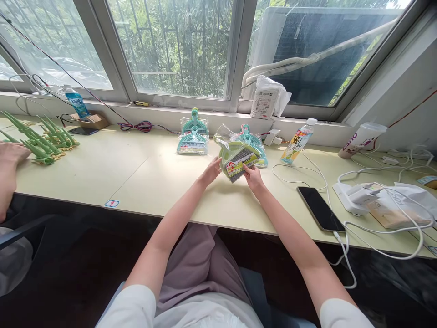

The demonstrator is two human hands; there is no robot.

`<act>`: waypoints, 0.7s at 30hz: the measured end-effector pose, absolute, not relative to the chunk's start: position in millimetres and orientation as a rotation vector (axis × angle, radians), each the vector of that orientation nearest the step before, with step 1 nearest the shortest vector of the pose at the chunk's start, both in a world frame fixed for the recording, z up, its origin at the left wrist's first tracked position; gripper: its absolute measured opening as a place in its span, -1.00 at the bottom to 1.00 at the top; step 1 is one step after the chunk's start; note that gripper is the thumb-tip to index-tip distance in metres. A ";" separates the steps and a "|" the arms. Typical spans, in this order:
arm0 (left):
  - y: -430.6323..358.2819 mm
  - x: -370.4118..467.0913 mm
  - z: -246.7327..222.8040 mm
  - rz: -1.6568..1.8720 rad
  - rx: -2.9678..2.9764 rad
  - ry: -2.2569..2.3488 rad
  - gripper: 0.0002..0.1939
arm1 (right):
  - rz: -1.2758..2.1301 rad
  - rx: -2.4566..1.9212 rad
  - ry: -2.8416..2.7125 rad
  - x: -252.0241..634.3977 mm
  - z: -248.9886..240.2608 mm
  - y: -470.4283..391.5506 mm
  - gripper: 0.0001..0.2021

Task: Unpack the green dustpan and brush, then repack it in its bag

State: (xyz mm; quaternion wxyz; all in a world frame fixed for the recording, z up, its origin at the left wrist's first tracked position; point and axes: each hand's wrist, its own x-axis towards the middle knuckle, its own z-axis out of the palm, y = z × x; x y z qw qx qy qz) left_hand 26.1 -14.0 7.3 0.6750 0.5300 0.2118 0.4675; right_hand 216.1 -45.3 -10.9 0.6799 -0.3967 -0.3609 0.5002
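A green mini dustpan and brush set (235, 159) in clear plastic wrap is held tilted above the table. My left hand (212, 171) grips its left edge, and my right hand (253, 176) pinches its lower right side. Right behind it, partly covered, is a teal dustpan set (252, 140). Two more wrapped sets stand to the left near the wall: a front teal one (193, 143) and a green-handled one (195, 119) behind it.
On the right are a juice bottle (297, 142), a phone (320, 208), a cup (360, 141), and a power strip (355, 200) with white cables. At left are green spiky pieces (44, 141), another person's arm (10, 168) and a blue bottle (77, 102). A tissue pack (266, 100) sits on the sill.
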 end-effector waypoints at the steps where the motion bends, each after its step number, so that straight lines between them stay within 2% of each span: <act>1: -12.9 24.3 8.0 1.116 1.191 0.481 -0.47 | 1.134 -0.894 -0.819 214.7 -11.4 -45.4 -0.69; 4: -12.6 19.9 8.5 1.153 1.178 0.444 -0.46 | 1.171 -0.894 -0.848 212.0 -11.2 -46.3 -0.64; 11: -17.2 25.3 1.9 0.899 1.075 0.400 -0.53 | 1.160 -0.827 -0.853 215.1 -7.1 -47.5 -0.51; 16: -19.8 30.7 0.5 0.931 1.067 0.398 -0.56 | 1.156 -0.838 -0.855 216.0 -7.7 -45.5 -0.52; 21: -21.3 32.0 -0.9 0.934 1.151 0.451 -0.47 | 1.167 -0.854 -0.847 217.9 -8.7 -44.5 -0.54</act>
